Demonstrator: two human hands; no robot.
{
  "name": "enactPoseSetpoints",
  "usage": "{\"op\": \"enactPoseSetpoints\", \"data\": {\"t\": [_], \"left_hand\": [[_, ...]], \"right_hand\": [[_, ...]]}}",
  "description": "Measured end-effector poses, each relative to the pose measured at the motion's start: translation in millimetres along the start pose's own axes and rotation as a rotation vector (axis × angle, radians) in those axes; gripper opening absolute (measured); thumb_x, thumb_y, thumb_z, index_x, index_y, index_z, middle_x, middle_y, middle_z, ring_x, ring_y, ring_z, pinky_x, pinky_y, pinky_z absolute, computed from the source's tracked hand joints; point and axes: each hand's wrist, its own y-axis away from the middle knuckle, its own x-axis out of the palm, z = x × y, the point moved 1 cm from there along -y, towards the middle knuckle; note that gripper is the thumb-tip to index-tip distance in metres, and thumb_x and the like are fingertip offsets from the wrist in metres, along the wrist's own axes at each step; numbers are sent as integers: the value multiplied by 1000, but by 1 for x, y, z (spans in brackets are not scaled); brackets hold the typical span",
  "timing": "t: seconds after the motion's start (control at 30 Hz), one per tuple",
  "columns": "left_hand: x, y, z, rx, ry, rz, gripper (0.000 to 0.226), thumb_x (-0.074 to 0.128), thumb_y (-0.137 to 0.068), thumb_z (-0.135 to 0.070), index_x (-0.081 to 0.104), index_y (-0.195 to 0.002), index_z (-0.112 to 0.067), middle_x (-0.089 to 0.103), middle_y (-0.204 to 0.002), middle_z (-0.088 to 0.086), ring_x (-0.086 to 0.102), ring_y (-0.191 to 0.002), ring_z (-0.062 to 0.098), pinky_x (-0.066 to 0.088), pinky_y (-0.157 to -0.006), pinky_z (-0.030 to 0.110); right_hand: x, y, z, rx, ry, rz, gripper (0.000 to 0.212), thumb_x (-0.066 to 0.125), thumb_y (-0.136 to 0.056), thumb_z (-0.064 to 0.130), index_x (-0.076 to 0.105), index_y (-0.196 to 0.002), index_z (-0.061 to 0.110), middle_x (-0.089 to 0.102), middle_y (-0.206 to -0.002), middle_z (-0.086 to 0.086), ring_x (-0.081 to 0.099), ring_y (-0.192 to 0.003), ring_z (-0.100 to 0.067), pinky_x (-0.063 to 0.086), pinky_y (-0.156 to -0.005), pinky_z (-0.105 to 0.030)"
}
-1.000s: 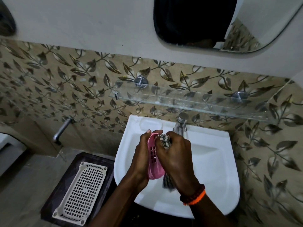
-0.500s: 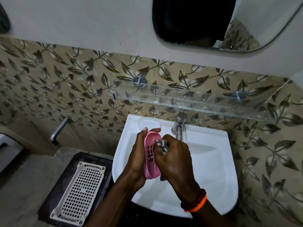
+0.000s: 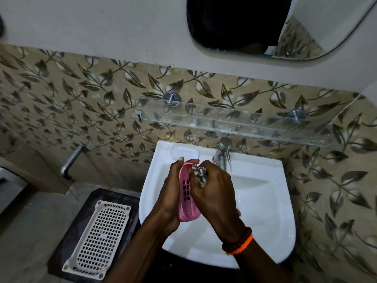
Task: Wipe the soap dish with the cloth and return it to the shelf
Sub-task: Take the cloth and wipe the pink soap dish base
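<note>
Wiping step in hand: above the white washbasin [image 3: 265, 201], left hand [image 3: 170, 193] is wrapped round the pink soap dish [image 3: 186, 203], held on edge, while right hand [image 3: 216, 193] is bunched on the checked cloth [image 3: 201, 174], pressing it into the dish's upper end. Judged next: finish the wipe, then lift the dish to the bare glass shelf [image 3: 234, 121] above the basin and set it flat

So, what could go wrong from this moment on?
1. The left hand holds the pink soap dish edge-on above the basin; it may slip and fall.
2. The cloth in the right hand is close to the tap.
3. The glass shelf looks narrow.
</note>
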Motion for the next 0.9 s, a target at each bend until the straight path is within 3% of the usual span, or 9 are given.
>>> {"op": "enactPoseSetpoints", "data": {"t": [0.1,0.17,0.23,0.37,0.43,0.6,0.7,0.8,0.9], "left_hand": [[-6,-3,-12,5,98,25,55,52,-95,-66,76,-123,-25,70,-92,15,73,-76,25,60,-71,34],[-9,-3,-17,8,116,39,55,52,-95,-67,76,-123,-26,63,-88,14,67,-71,23,59,-66,31],[-5,-1,-15,-31,69,60,57,51,-94,-70,77,-122,-26,70,-89,12,69,-74,23,58,-69,33],[4,5,-6,-80,-2,88,61,53,-94,-69,79,-119,-20,80,-111,12,76,-98,27,56,-91,41],[3,4,-13,-70,16,85,60,55,-93,-69,79,-118,-20,80,-108,12,76,-92,26,59,-84,37],[-10,4,-24,-33,-12,40,64,54,-89,-74,78,-121,-25,72,-88,12,68,-75,23,57,-74,36],[-2,8,-20,-33,-70,38,62,50,-92,-74,78,-121,-27,76,-98,11,71,-84,25,55,-85,38],[6,10,-14,-46,-23,47,57,55,-96,-65,79,-118,-19,79,-105,11,76,-90,25,59,-80,34],[7,7,-15,-14,-60,31,56,53,-95,-67,78,-120,-23,80,-103,10,74,-90,25,55,-86,38]], "right_hand": [[-1,17,-3,14,100,105,13,57,-95,31,56,-87,21,65,-90,0,64,-88,-25,45,-68,-34],[-4,34,-2,-25,154,135,9,58,-93,30,62,-91,22,59,-92,2,63,-88,-25,46,-68,-35],[-13,36,3,-76,176,109,12,63,-89,24,68,-99,21,56,-95,2,64,-85,-26,53,-67,-38],[-31,7,11,-165,145,-35,22,74,-81,7,72,-102,12,68,-97,-6,68,-83,-31,57,-66,-42],[-32,5,11,-210,177,-10,14,72,-85,9,71,-99,12,66,-95,-5,67,-80,-30,55,-64,-38],[-25,43,-6,-209,165,278,8,59,-91,27,66,-93,23,53,-89,4,61,-84,-27,51,-68,-43],[-27,26,-6,-244,131,210,9,61,-91,18,68,-97,17,55,-92,-2,62,-83,-29,53,-68,-44],[-37,2,0,-280,208,61,19,69,-90,11,72,-108,15,61,-99,-6,67,-77,-31,57,-60,-42],[-37,6,-1,-350,333,152,12,63,-94,20,69,-104,16,58,-100,-2,67,-77,-30,54,-58,-39]]}}
